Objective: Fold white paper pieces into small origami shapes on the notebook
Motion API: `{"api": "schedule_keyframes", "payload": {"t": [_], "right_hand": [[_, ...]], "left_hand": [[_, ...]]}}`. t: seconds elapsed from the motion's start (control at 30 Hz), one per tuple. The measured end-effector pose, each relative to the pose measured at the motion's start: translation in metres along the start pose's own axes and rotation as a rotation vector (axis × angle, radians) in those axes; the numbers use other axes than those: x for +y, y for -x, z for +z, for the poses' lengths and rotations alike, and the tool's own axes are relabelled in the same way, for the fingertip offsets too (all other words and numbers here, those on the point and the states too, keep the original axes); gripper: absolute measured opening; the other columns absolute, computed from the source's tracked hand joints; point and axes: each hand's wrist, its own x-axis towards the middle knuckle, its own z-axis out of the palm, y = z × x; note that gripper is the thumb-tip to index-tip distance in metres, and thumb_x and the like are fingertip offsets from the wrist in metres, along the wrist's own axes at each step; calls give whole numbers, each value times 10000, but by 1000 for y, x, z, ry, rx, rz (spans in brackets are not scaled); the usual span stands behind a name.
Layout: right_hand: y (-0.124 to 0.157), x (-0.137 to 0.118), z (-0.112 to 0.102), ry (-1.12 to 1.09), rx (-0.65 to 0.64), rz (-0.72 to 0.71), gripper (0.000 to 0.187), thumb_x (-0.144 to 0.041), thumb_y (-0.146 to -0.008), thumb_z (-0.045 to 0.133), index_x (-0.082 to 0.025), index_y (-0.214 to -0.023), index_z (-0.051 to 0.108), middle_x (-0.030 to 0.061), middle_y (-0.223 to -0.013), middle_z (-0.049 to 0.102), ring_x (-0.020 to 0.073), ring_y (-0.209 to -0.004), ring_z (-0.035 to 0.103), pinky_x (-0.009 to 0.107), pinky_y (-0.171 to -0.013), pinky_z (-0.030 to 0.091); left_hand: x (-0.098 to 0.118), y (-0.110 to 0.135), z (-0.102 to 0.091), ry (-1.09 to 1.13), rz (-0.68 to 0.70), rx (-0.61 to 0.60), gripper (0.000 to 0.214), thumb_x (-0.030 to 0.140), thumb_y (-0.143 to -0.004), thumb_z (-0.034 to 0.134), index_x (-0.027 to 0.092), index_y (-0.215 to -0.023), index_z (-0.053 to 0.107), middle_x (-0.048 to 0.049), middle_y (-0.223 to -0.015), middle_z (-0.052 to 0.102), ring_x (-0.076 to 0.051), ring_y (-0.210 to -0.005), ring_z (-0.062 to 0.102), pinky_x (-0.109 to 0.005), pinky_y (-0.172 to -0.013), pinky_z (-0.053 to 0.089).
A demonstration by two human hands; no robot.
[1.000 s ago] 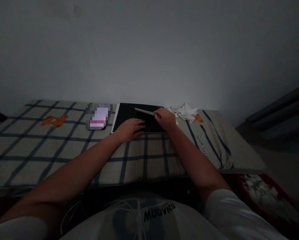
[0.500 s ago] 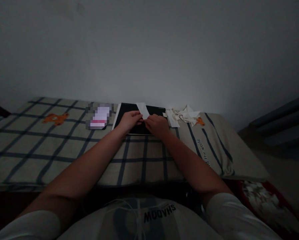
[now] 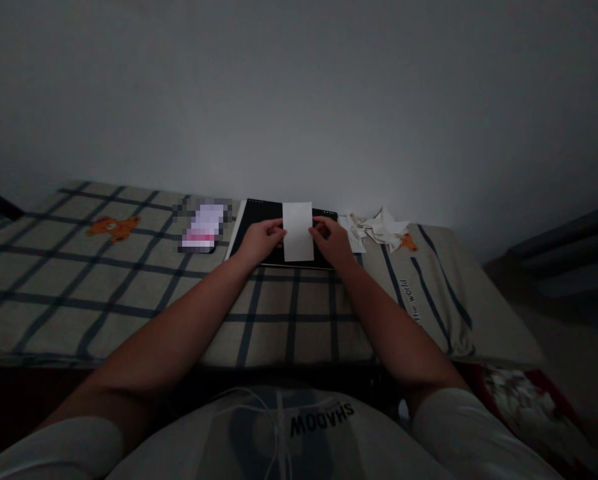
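A white rectangular piece of paper (image 3: 297, 231) stands held upright over a black board (image 3: 259, 223) that lies on the checked cloth. My left hand (image 3: 261, 240) pinches the paper's left edge. My right hand (image 3: 333, 241) pinches its right edge. Both hands hover just above the board, near the wall.
A pile of white paper scraps (image 3: 379, 228) lies right of the board. A blurred phone-like object (image 3: 202, 227) sits to its left. The checked cloth (image 3: 129, 287) with orange bear prints covers the surface; a striped pillow (image 3: 429, 293) is at the right. A red patterned item (image 3: 523, 407) lies low right.
The paper, earlier a thin strip in my right hand, is now held flat and facing me by both hands. My left hand lifted off the board to take its left edge.
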Motion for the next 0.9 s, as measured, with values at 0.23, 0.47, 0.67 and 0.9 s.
{"api": "schedule_keyframes", "payload": {"t": [0.23, 0.47, 0.67, 0.9], "right_hand": [[-1, 6, 4, -182, -85, 181, 326, -270, -779, 595, -173, -1090, 608, 16, -776, 692, 157, -724, 637, 308, -732, 491], [0, 10, 3, -10, -171, 232, 321, -221, -748, 628, -165, -1063, 642, 34, -772, 697, 165, -720, 640, 313, -723, 484], [2, 10, 2, 82, -213, 158, 352, -276, -775, 617, -187, -1115, 623, 30, -810, 679, 172, -749, 618, 321, -726, 482], [2, 13, 4, 86, -211, 105, 328, -210, -787, 585, -182, -1110, 630, 35, -834, 667, 172, -790, 600, 318, -757, 473]], "left_hand": [[5, 6, 0, -373, 141, 76, 507, 270, -819, 575, 175, -1315, 530, -30, -875, 693, -162, -773, 624, -303, -764, 503], [3, 14, 3, -814, 447, -87, 464, 368, -848, 553, 164, -1265, 566, -110, -1330, 521, -262, -1225, 454, -406, -1020, 376], [0, 15, 9, -912, 452, -206, 419, 386, -916, 426, 195, -1259, 573, -90, -1311, 557, -254, -1211, 483, -417, -1008, 368], [-2, 15, 12, -956, 420, -189, 441, 423, -916, 423, 212, -1282, 551, -83, -1363, 510, -259, -1250, 441, -417, -1017, 342]]}}
